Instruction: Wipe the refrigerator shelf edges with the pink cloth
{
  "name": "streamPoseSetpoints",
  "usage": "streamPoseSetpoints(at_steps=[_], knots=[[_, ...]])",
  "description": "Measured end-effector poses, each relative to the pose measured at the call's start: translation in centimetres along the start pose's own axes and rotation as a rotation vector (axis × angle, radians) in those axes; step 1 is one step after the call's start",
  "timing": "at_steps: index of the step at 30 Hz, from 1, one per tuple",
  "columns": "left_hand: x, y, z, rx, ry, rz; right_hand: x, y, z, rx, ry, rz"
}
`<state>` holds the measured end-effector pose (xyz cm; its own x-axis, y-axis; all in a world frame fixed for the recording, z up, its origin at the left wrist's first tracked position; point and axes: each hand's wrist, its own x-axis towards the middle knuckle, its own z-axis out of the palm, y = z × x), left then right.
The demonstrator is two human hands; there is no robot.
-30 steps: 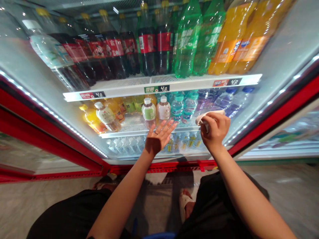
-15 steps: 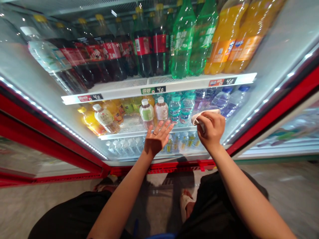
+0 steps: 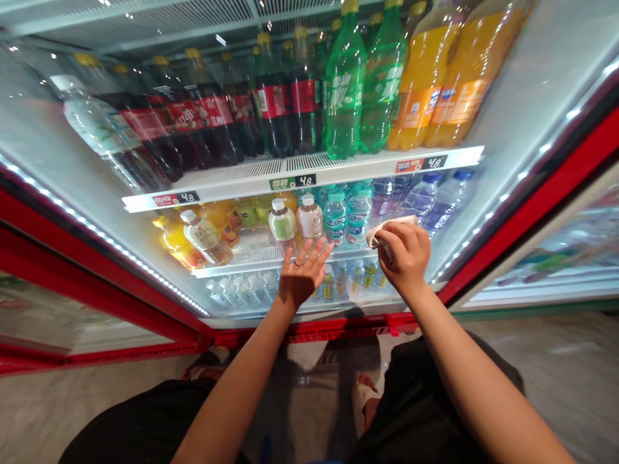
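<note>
With fingers spread, my left hand (image 3: pixel 303 274) is at the front of the second shelf (image 3: pixel 242 261), near a green-labelled bottle (image 3: pixel 282 224) and a pink-labelled bottle (image 3: pixel 310 218). Whether it touches the shelf edge I cannot tell. My right hand (image 3: pixel 405 254) is closed around a folded whitish cloth (image 3: pixel 394 225), in front of the shelf's right part. Teal bottles (image 3: pixel 335 218) stand between the two hands, and purple-labelled bottles with blue caps (image 3: pixel 425 193) are behind the cloth.
The upper shelf (image 3: pixel 242 180) carries cola bottles (image 3: pixel 273 96), green soda bottles (image 3: pixel 344 90) and orange soda bottles (image 3: pixel 420 84). Small bottles (image 3: pixel 242 287) line the bottom level. A red cooler frame (image 3: pixel 338 327) borders the front, and a red-framed door (image 3: pixel 97 277) is at left.
The camera view has shifted slightly, so the shelves look a little lower and further left. Both hands keep nearly the same pose, and the cloth is still in my right hand.
</note>
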<state>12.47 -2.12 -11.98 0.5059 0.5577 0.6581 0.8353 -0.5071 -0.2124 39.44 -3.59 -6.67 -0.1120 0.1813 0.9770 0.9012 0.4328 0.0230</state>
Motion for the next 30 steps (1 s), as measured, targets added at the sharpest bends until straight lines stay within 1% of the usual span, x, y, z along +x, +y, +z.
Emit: streamPoseSetpoints(at_steps=[3, 6, 9, 12, 15, 18, 23, 25, 30], knots=[[0.0, 0.0, 0.0, 0.021, 0.015, 0.011, 0.1, 0.1, -0.1, -0.015, 0.042, 0.001], [0.1, 0.1, -0.3, 0.017, -0.003, 0.01, 0.2, 0.0, 0.0, -0.043, 0.063, 0.032], [0.1, 0.1, -0.7, -0.012, -0.067, -0.011, 0.4, -0.2, 0.0, -0.06, 0.055, 0.04], [0.2, 0.1, -0.9, -0.032, -0.144, -0.034, 0.6, -0.3, -0.1, -0.046, 0.047, 0.014], [0.3, 0.2, -1.0, -0.035, -0.17, -0.038, 0.7, -0.3, -0.2, -0.062, 0.045, -0.009], [0.2, 0.2, -0.9, -0.022, -0.137, -0.03, 0.8, -0.4, -0.2, -0.072, 0.056, -0.024], [0.0, 0.2, -0.2, 0.007, 0.021, -0.01, 0.8, -0.4, -0.2, -0.071, 0.067, -0.046], [0.0, 0.2, 0.1, -0.009, 0.062, -0.011, 0.7, -0.4, -0.3, -0.08, 0.052, -0.044], [0.0, 0.3, 0.3, -0.023, 0.065, -0.016, 0.6, -0.3, -0.4, -0.073, 0.037, -0.032]])
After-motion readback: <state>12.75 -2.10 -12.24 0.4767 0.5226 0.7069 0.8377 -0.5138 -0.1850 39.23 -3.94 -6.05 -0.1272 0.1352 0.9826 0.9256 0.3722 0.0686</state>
